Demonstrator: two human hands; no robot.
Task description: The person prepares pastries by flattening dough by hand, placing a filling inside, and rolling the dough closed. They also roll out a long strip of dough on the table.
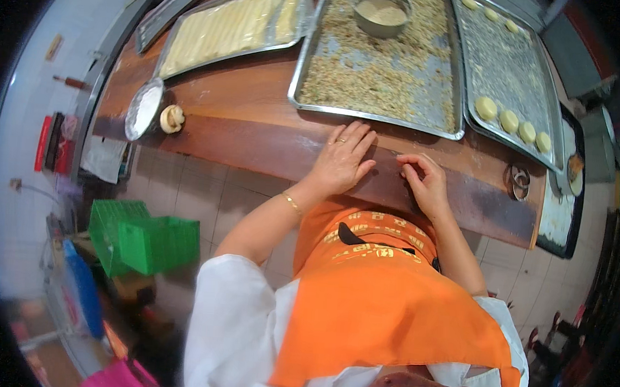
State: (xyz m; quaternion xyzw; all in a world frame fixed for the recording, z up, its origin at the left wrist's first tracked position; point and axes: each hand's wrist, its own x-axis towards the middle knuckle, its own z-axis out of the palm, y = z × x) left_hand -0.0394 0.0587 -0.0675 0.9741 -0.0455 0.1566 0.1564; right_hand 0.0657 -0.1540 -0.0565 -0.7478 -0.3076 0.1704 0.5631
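My left hand [343, 157] rests at the wooden table's [229, 133] front edge, fingers spread and nothing held. My right hand [426, 182] is at the same edge to its right, fingers loosely bent and apart, holding nothing that I can see. Just beyond my hands lies a metal tray [370, 121] of chopped pale crumbly pieces [344, 76] with a metal bowl [378, 25] of beige powder on it. A tray [556, 159] with several round dough pieces [509, 121] is at the right. Metal rings [519, 182] lie near the right front corner.
At left, a bowl of white powder [146, 109] sits beside a round pale object [172, 119], with a plastic-covered tray of dough strips [217, 34] behind. Green crates [156, 245] stand low on the left. A dark-rimmed tray [553, 227] is beyond the table's right end.
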